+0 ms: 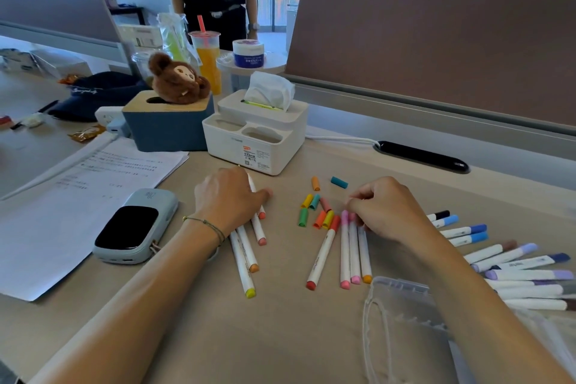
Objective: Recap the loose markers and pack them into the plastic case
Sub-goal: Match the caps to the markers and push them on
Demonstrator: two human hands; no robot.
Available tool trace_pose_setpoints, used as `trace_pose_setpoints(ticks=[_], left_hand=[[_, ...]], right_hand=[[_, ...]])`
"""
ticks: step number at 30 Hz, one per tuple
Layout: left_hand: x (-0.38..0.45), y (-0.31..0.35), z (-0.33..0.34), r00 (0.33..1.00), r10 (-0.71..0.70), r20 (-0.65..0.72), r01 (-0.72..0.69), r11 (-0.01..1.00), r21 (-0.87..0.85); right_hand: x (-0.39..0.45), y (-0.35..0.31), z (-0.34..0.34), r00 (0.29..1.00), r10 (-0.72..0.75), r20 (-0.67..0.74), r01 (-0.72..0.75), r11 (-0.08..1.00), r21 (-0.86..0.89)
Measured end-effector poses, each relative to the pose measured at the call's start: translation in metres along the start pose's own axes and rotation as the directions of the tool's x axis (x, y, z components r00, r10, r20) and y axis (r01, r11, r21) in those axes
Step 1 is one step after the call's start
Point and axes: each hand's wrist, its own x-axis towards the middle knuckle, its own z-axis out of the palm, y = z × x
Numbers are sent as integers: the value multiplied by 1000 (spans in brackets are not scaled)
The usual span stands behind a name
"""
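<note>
the left hand (229,196) lies knuckles up over a group of white markers (246,254) on the tabletop (280,337), fingers curled down onto them; whether it actually grasps one i cannot tell. the right hand (385,210) has its fingers curled at the top ends of the pink markers (349,251), seemingly pinching there, though the fingertips are hidden. loose caps (316,212) lie scattered between the hands, with a teal cap (339,182) farther back. capped blue and purple markers (514,262) fan out to the right. the clear plastic case (402,305) lies near the right forearm. a white tissue box (258,131) stands behind.
</note>
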Motion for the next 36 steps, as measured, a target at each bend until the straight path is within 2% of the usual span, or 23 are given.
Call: trace_pose_setpoints(ticks=[10, 14, 16, 18, 21, 30, 33, 36], left_hand=[[-7, 11, -6, 998, 51, -21, -50, 998, 33], [-11, 15, -9, 995, 99, 6, -99, 995, 7], [-13, 15, -8, 991, 115, 64, -103, 980, -168], [-16, 16, -8, 984, 127, 126, -64, 908, -414], [-15, 15, -9, 979, 143, 147, -28, 802, -596], [-26, 25, -23, 899, 231, 373, 164, 610, -775], [-31, 28, -27, 885, 255, 389, 193, 559, -807], [-34, 30, -30, 879, 285, 381, 174, 555, -814]], right_hand=[[-1, -2, -5, 997, -57, -59, 56, 998, -19], [-4, -12, 6, 993, -118, -25, 116, 989, -89], [-2, -20, 15, 991, -130, 16, 131, 969, -209], [2, -26, 23, 990, -137, 26, 138, 933, -333], [6, -28, 29, 988, -156, 13, 146, 886, -441], [-2, -32, 33, 954, -293, 57, 279, 809, -518], [-11, -33, 34, 924, -372, 90, 364, 780, -510], [-17, -30, 32, 918, -386, 92, 379, 784, -491]])
